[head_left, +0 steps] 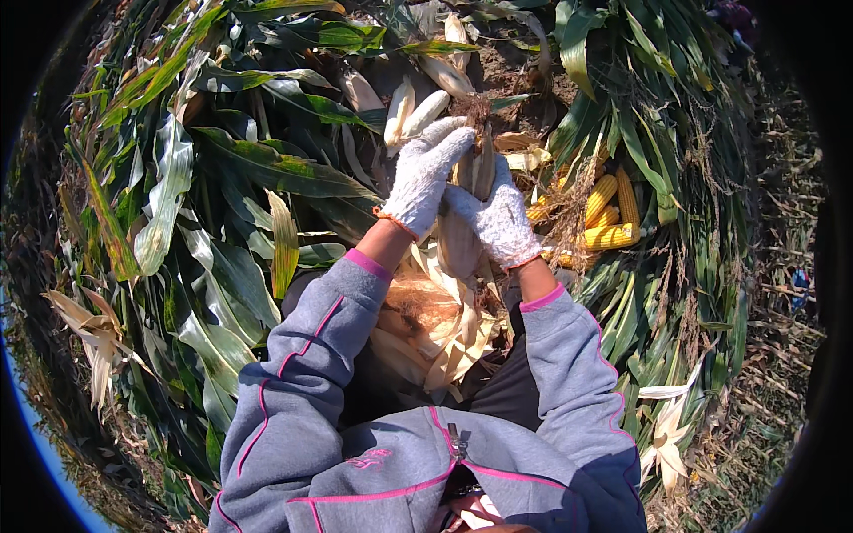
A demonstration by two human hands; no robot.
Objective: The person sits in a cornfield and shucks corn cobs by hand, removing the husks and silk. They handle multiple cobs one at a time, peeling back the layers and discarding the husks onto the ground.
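Observation:
Both my hands wear white knit gloves and close on one ear of corn [478, 169], still in its dry tan husk, in front of my knees. My left hand [426, 173] grips it from the left near its upper end, by the dark silk [476, 108]. My right hand [498, 218] holds it from the right, lower down, thumb across the front. The gloves cover part of the ear. Peeled husks [435, 342] lie in a pile between my legs. Right of my right hand, several bare yellow cobs [611, 236] rest together.
Unhusked ears [444, 75] lie ahead of my hands on brown soil [508, 75]. Cut green stalks and leaves [293, 169] heap up on the left, with more stalks [657, 151] on the right. Loose husks [666, 435] lie at the lower right.

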